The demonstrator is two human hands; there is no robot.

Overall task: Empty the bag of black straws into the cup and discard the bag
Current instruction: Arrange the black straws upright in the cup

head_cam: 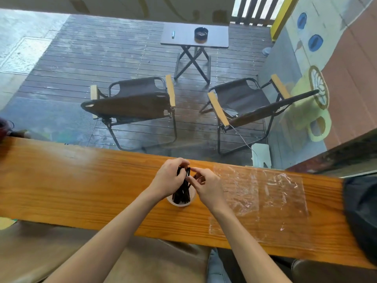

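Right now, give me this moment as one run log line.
straws: in cup | left hand: gripping straw tops | right hand: fingers at straws | bag: empty, flat on counter, not discarded

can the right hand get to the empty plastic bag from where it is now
Probably yes: the bag lies flat on the wooden counter just beside the right hand, with nothing between them.

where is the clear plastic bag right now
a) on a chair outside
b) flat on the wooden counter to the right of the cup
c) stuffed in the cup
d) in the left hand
b, the clear plastic bag lies flat on the wooden counter, right of the cup, with neither hand touching it.
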